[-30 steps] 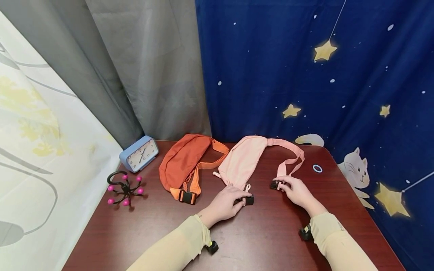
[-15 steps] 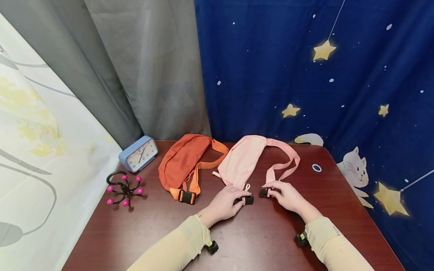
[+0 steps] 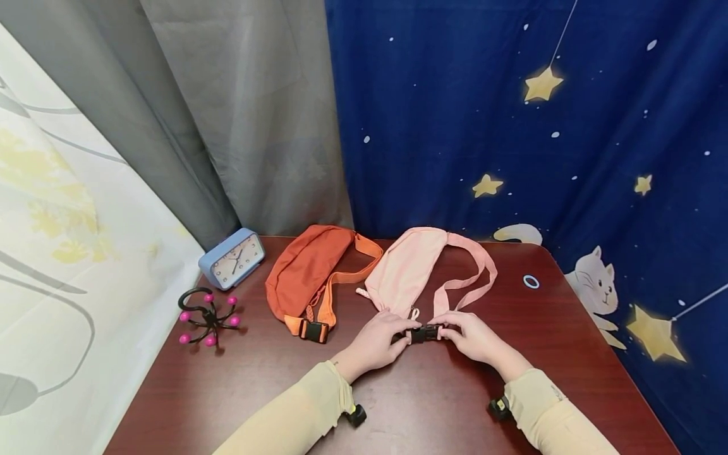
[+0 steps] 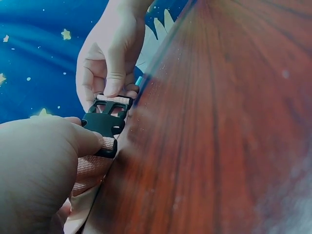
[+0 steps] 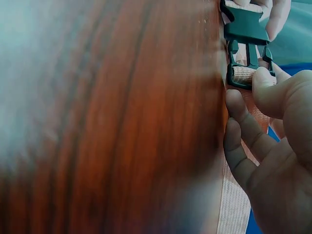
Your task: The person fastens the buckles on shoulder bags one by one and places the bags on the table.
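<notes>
A pink waist bag (image 3: 405, 268) lies on the table, its strap (image 3: 480, 253) looping to the right. In the head view my left hand (image 3: 372, 341) pinches the socket half (image 4: 101, 124) of its black side-release buckle, thumb on the webbing end. My right hand (image 3: 476, 338) pinches the prong half (image 5: 251, 56) between thumb and fingers. Both halves are lined up, with the prong tips right at the socket's mouth and most of the prongs still showing outside it. A light zipper pull (image 3: 415, 313) sticks up behind the buckle.
Left of the pink bag lies an orange waist bag (image 3: 309, 268) with its buckle (image 3: 314, 331) fastened. Farther left are a blue alarm clock (image 3: 233, 258) and a black massager (image 3: 210, 316) with pink tips. A small pale ring (image 3: 531, 282) lies at the right.
My right hand has moved left and slightly nearer, bringing the prong half up to the socket half and drawing the strap along. The left hand has stayed in place.
</notes>
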`<state>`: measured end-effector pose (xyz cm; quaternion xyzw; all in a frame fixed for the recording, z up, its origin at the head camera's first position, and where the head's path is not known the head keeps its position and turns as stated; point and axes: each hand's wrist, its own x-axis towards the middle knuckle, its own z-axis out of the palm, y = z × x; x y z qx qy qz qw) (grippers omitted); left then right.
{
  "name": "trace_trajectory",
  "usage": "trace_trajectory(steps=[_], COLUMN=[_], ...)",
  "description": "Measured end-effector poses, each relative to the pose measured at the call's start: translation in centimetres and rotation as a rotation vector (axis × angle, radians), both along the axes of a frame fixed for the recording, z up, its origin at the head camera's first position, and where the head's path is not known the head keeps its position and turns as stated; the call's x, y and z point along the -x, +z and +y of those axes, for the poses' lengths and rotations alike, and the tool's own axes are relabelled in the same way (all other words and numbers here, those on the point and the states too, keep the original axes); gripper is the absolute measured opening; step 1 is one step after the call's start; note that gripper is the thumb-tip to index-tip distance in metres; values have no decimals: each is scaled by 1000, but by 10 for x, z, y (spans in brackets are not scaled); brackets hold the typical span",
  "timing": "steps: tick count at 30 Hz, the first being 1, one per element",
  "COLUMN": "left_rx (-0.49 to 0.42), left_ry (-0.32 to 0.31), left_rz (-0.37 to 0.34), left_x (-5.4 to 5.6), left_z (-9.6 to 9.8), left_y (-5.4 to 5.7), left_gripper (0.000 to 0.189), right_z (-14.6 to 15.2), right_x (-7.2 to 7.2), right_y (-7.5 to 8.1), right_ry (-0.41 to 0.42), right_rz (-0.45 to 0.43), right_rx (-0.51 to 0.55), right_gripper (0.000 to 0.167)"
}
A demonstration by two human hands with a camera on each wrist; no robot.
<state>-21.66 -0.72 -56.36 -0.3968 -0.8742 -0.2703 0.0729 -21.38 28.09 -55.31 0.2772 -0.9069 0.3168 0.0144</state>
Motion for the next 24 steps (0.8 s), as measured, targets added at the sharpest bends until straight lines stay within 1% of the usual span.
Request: trace_trajectory(steps=[6, 11, 14, 19, 24], left_rx=[-7, -11, -10, -17, -6], left_ry=[0, -3, -2, -10, 1], left_rz=[1, 24, 36, 48, 44], left_x=[-1, -2, -1, -1, 0], left_z=[1, 2, 2, 2, 1], left_y=[0, 0, -1, -2, -2], left_gripper=[34, 35, 35, 35, 35], right_z=[-5, -8, -9, -12, -16], right_x=[-1, -1, -2, -3, -2], right_y=[-1, -1, 0, 1, 2], right_ry=[15, 11, 4, -9, -38], right_rz=[-9, -40, -71, -96, -100], right_rx=[12, 34, 55, 67, 61], right_gripper=[28, 27, 27, 24, 19])
